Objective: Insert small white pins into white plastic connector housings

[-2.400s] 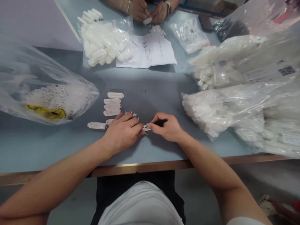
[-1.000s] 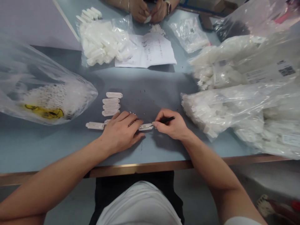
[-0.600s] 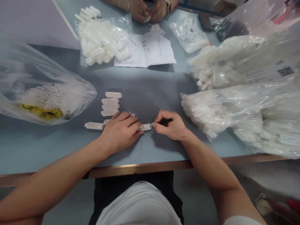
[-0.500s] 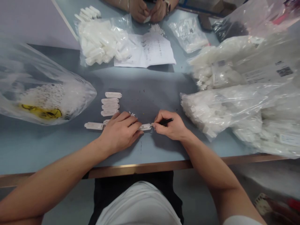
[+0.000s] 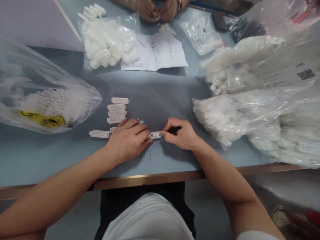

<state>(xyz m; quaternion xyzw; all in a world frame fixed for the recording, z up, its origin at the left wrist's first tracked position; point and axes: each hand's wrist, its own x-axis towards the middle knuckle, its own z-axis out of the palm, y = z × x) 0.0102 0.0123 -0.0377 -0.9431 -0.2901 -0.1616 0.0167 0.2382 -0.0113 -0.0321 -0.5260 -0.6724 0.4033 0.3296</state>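
Note:
My left hand (image 5: pixel 128 138) rests on the table with its fingers curled over a narrow white plastic strip (image 5: pixel 154 135). The strip's right end, with rows of dark holes, sticks out past the fingertips; the rest is covered. My right hand (image 5: pixel 180 134) pinches a slim black pen-like tool (image 5: pixel 176 129), its tip at the strip's right end. Beyond my left fingers lies a small pile of tiny white pieces (image 5: pixel 141 121). Similar white strips (image 5: pixel 116 113) are stacked in a column behind my left hand. Another strip (image 5: pixel 99 134) lies left of it, beside a partly hidden one.
A clear bag of small white parts (image 5: pixel 50 103) stands left. Bags of white pieces (image 5: pixel 220 120) crowd the right. Farther back are another bag (image 5: pixel 107 43) and a printed sheet (image 5: pixel 167 51). A co-worker's hands (image 5: pixel 156 10) work at the far side. The table edge (image 5: pixel 150 178) runs before me.
The right hand and its black tool have shifted very slightly left along the strip's end. The left hand stays in place, and the view has moved a little.

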